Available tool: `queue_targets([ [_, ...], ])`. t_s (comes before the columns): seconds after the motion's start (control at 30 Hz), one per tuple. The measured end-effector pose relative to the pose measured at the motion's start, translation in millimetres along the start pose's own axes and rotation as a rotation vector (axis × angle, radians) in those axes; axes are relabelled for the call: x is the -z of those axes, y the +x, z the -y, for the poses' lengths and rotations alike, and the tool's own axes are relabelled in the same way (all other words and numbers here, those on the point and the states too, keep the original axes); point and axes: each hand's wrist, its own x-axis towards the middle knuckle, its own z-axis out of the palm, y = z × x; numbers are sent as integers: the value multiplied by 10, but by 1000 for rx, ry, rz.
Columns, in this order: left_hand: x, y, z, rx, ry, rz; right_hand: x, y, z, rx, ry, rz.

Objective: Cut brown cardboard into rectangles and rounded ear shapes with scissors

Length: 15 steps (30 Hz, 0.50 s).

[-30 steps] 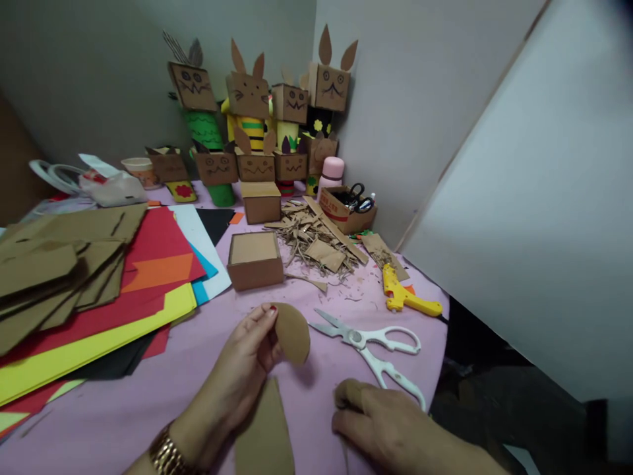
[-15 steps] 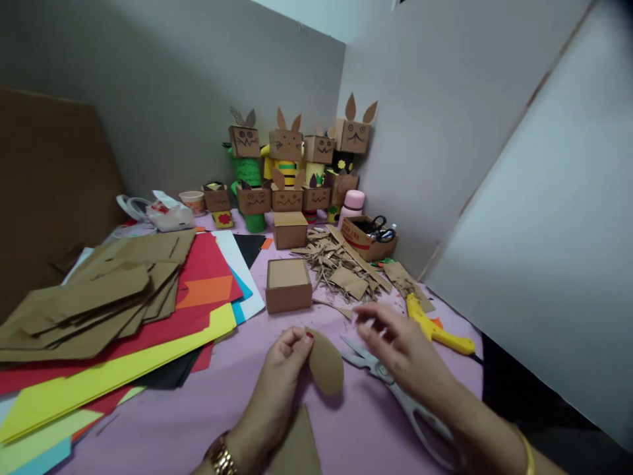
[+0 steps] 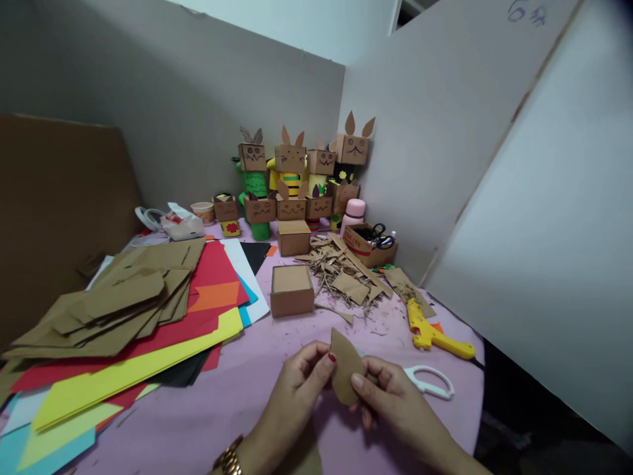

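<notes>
A leaf-shaped cardboard piece is held between both hands above the purple cloth. My left hand pinches its left edge, and my right hand grips its lower right side with the thumb on top. White-handled scissors lie partly hidden behind my right hand. Another flat cardboard piece is under my left wrist. Beyond the hands sits a small closed cardboard box.
Stacked cardboard and coloured paper cover the left side. Cardboard scraps, a yellow glue gun and a box of tools are at the right. Several cardboard animal figures stand at the back.
My right hand has come down and left, taking hold of the cardboard piece. My left hand has shifted slightly right with it. The scissors are now mostly covered, and the view has tilted.
</notes>
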Motion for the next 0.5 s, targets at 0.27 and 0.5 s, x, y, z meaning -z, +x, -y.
queue_targets([
  [0.27,281,-32,-168,8,429,-23,68,-145,49,23,-119,13],
  [0.5,209,-201,-250,119,313,115,-12,-204,-120,-31,-25,107],
])
